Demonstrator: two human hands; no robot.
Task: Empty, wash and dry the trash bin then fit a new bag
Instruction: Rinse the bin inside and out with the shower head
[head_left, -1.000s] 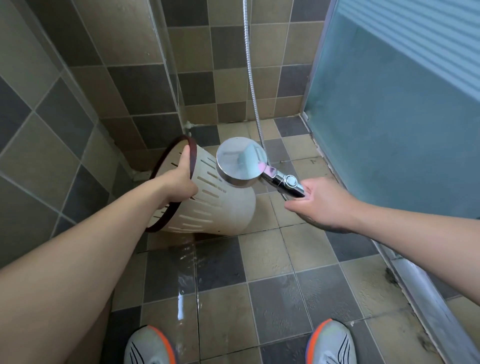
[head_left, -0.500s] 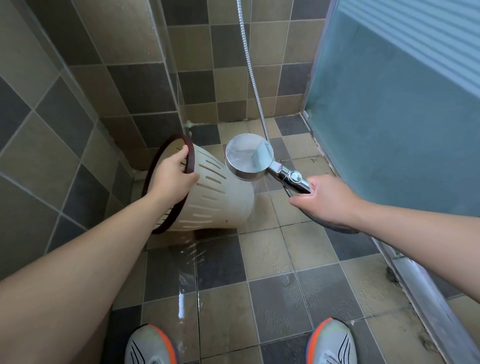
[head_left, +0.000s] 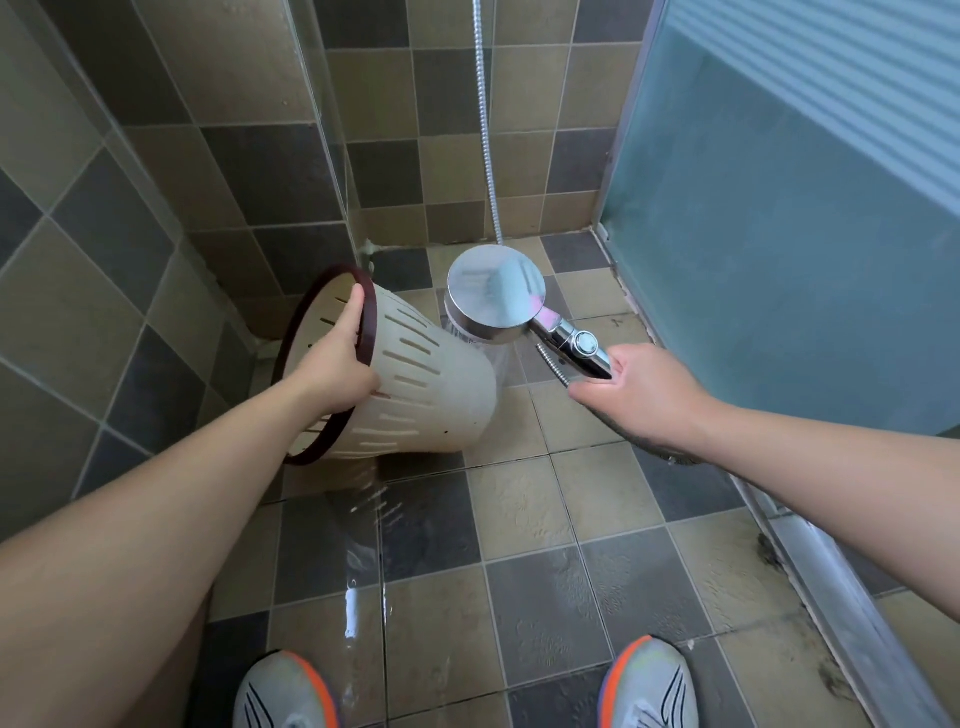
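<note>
Left hand (head_left: 337, 364) grips the dark rim of the slotted cream trash bin (head_left: 431, 384), tilted above wet floor tiles (head_left: 519, 519); right hand (head_left: 644, 395), fingers curled, holds running shower head (head_left: 496, 293) just beside the bin's base.

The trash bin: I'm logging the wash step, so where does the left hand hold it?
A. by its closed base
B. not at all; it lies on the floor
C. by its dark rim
C: the left hand grips the trash bin at its dark rim, thumb over the edge, bin tipped sideways.
</note>
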